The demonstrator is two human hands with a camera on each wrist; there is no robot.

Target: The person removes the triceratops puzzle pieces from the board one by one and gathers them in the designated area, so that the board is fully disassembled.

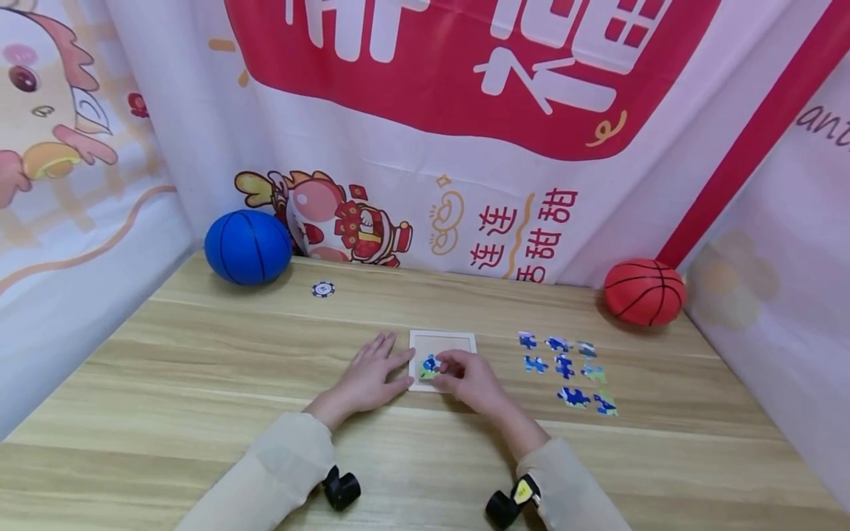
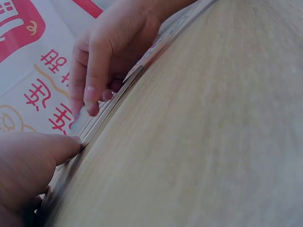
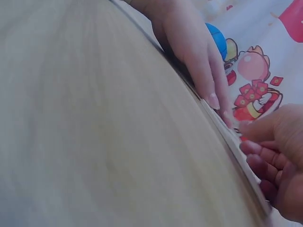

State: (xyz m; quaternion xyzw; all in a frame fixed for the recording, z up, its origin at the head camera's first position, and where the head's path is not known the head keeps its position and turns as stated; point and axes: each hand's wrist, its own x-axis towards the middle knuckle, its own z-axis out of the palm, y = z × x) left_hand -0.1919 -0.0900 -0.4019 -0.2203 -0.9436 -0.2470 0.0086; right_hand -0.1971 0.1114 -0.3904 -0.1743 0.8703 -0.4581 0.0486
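A shallow square puzzle tray (image 1: 425, 341) with a pale rim lies on the wooden table in front of the person. My left hand (image 1: 368, 377) lies flat beside it with fingers spread, thumb and index fingertip touching the tray's left rim. The left wrist view shows that thumb (image 2: 66, 147) right at the rim. My right hand (image 1: 474, 382) is over the tray's right part, its fingers curled, pinching a blue and green jigsaw piece (image 1: 428, 365) at the tray's lower left corner. In the right wrist view, the right hand's fingertips (image 3: 248, 126) come close to the left fingers.
Several loose jigsaw pieces (image 1: 564, 366) lie in rough rows to the right of the tray. A blue ball (image 1: 248, 247) sits at the back left, a red ball (image 1: 645, 292) at the back right. A poker chip (image 1: 323, 289) lies near the blue ball. Printed curtains (image 1: 425, 184) stand behind the table.
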